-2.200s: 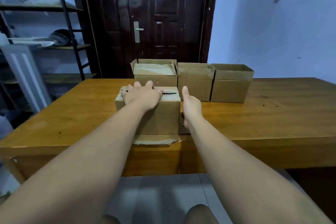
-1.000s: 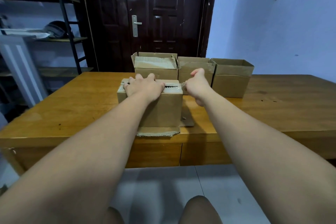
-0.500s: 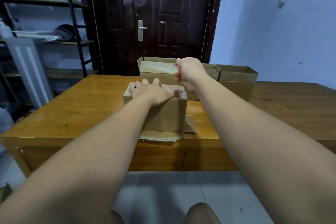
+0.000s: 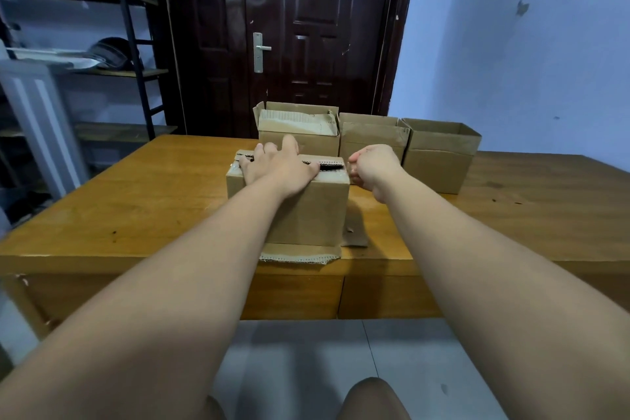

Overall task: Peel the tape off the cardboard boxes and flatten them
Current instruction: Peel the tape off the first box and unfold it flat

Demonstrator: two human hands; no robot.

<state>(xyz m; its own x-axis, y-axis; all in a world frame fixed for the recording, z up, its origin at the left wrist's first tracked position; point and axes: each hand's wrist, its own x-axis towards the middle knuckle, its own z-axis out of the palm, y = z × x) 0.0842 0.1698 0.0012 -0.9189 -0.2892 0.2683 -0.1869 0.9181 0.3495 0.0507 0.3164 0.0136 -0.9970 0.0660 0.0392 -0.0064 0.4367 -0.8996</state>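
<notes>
A wooden bench (image 4: 136, 208) carries four cardboard boxes. The near box (image 4: 306, 215) stands at the bench's near edge, plain brown. Two of its bottom flaps are splayed out from under it: one with a ragged, corrugated edge (image 4: 300, 256) juts over the near edge of the bench, and a smaller one (image 4: 354, 235) lies flat to the right. The top flaps are down, and a dark slit with torn, wavy edges (image 4: 327, 165) runs left to right between them. Glossy clear tape (image 4: 331, 176) shows at the right end of the top, and a little more at the left corner.

The left hand (image 4: 279, 167) lies on the top of this box, palm down with the fingers spread wide across the slit. The right hand (image 4: 371, 164) hangs just beside the box's upper right corner with its fingers curled in. I cannot tell whether it pinches any tape.

Farther back three more boxes stand in a row, side by side with their tops open. The far left box (image 4: 300, 136) has a flap whose surface is stripped to bare corrugation. The middle box (image 4: 373, 143) has one flap folded inward. The far right box (image 4: 439, 160) is fully open.

Behind the bench are a dark door (image 4: 289, 27) and, to the left, a metal shelf rack (image 4: 129, 27).
</notes>
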